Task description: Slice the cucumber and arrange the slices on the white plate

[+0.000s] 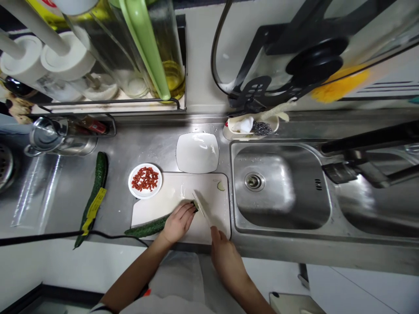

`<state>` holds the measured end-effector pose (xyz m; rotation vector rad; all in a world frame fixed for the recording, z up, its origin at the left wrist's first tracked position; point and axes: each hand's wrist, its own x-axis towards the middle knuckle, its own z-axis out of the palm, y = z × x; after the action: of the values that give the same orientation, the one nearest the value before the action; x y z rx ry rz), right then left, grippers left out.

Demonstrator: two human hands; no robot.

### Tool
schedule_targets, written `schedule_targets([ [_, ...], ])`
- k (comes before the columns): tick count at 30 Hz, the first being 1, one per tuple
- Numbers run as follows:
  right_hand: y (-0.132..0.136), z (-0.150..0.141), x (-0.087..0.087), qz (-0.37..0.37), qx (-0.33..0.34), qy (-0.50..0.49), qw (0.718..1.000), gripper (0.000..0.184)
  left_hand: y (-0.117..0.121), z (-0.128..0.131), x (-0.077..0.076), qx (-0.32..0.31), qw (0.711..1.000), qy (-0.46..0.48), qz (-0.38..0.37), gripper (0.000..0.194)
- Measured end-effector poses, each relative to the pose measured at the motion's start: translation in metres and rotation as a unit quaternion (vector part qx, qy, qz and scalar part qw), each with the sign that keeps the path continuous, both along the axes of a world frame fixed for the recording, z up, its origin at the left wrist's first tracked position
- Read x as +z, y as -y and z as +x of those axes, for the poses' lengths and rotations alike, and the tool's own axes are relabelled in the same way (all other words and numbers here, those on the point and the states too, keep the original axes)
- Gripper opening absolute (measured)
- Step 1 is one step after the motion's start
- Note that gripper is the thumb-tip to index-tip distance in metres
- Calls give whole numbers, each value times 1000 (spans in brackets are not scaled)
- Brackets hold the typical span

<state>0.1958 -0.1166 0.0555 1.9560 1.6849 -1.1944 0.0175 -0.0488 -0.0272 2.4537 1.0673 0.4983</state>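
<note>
A long green cucumber [149,227] lies across the white cutting board [209,229]. My left hand [178,221] is closed over its right part, fingers near the cut end. In my right hand [225,253] is the handle of a kitchen knife [201,207], its blade upright beside the cucumber's cut end. Whether the edge touches the flesh I cannot tell. One pale cucumber slice [221,186] rests at the board's upper right corner. A white bowl of red goji berries [145,179] stands at the board's upper left, and a white square plate [197,152] just behind the board.
Left on the steel counter lies another cucumber [98,181] with a yellow label. A double sink [281,183] with a black faucet [356,161] is to the right. A rack [111,107] of jars and oil bottles stands behind; a dark cable [108,234] crosses the front edge.
</note>
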Motion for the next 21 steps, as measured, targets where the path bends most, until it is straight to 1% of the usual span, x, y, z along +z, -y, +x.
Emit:
schedule_targets([
  [3, 10, -1, 10, -10, 9, -7, 1000, 49, 0, 0, 0, 5, 1000, 5, 1, 28],
  [6, 16, -2, 13, -18, 2, -10, 1000, 52, 0, 1, 1, 8, 1000, 12, 5, 27],
  [15, 19, -1, 14, -36, -8, -22, 999, 52, 0, 1, 1, 5, 1000, 10, 0, 29],
  [21, 20, -1, 12, -32, 2, -20, 999, 54, 0, 0, 0, 3, 1000, 8, 1, 29],
])
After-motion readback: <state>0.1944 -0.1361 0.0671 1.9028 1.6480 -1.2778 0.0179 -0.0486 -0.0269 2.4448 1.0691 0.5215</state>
